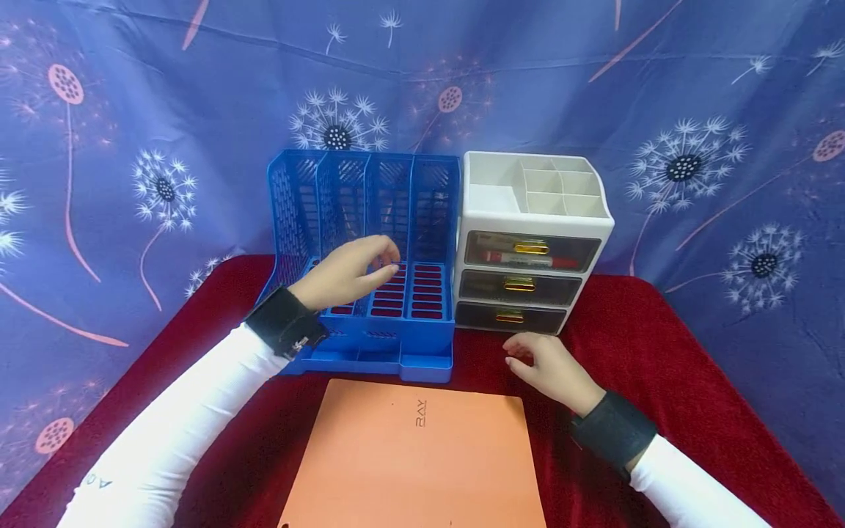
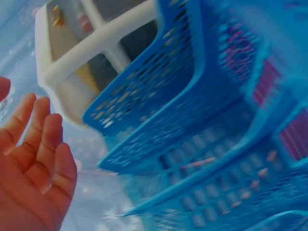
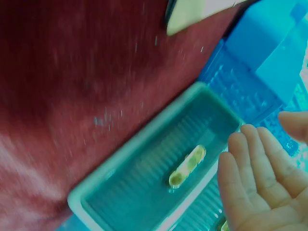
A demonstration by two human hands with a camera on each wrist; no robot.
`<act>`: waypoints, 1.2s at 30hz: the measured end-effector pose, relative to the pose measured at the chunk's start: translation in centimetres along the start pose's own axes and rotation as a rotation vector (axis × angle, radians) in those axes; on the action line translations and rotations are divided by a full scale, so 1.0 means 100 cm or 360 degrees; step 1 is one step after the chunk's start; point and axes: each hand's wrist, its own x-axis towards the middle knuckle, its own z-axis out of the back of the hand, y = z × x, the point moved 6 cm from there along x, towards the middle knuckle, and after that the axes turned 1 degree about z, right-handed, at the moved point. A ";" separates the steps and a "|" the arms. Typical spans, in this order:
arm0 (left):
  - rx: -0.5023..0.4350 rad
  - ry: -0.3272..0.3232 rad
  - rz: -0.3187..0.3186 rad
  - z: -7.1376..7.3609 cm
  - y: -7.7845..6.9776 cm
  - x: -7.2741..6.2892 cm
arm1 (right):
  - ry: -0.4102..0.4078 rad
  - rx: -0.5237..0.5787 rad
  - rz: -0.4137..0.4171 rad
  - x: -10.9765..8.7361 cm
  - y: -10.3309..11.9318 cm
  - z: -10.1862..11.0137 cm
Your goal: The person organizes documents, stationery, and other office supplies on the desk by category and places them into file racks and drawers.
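My left hand (image 1: 353, 271) hovers in front of the blue file rack (image 1: 425, 337), its fingers loosely bent with nothing in them. In the left wrist view, the same hand (image 2: 36, 168) shows a bare palm beside the rack's slotted dividers (image 2: 159, 115). Just below the white drawer organizer (image 1: 535, 221), my right hand (image 1: 551, 370) holds nothing, fingers relaxed. The right wrist view has that hand (image 3: 264, 178) near a drawer front with a gold handle (image 3: 187, 166). An orange folder (image 1: 422, 455) marked RAY lies flat in front of the rack.
A dark red cloth (image 1: 660, 352) covers the table. Through the organizer's top drawer a red-capped marker (image 1: 528, 259) shows. Behind everything hangs a blue curtain (image 1: 528, 95) with dandelion prints. The organizer stands against the rack's right side.
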 end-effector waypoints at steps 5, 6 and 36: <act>-0.0028 0.0069 0.0086 -0.020 0.013 -0.043 | 0.0038 0.0130 -0.0055 -0.019 0.001 -0.002; -0.0037 0.0084 0.0099 -0.024 0.015 -0.052 | 0.0052 0.0155 -0.0066 -0.023 0.002 -0.003; -0.0538 0.0619 0.0772 -0.107 0.066 -0.198 | 0.0632 0.1290 -0.0686 -0.108 -0.012 -0.035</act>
